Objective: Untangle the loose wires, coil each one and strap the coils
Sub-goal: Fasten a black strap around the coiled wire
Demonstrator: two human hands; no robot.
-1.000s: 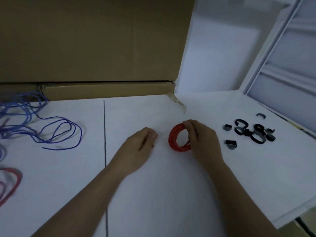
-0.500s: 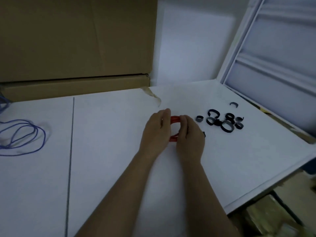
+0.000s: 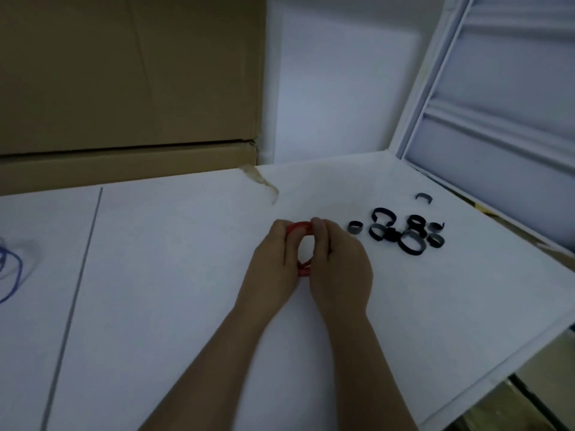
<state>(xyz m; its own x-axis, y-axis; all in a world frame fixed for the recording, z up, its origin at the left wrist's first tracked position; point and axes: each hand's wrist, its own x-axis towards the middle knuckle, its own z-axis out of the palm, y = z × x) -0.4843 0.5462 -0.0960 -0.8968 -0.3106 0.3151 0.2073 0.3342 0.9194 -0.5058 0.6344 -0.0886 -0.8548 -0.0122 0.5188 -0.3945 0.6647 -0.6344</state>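
A small red wire coil stands on edge on the white table, held between both hands. My left hand grips its left side and my right hand grips its right side, fingers curled over the rim; only the top and bottom arcs of the coil show. Several black strap loops lie in a cluster just right of my right hand. A loose blue wire lies at the far left edge.
A large cardboard box stands along the back of the table. A white framed panel leans at the right. The table's front right edge drops off close by. A dark seam line crosses the tabletop.
My left hand has come across from the left and taken hold of the red coil beside my right hand. The view has swung right, so most of the blue wire left the frame.
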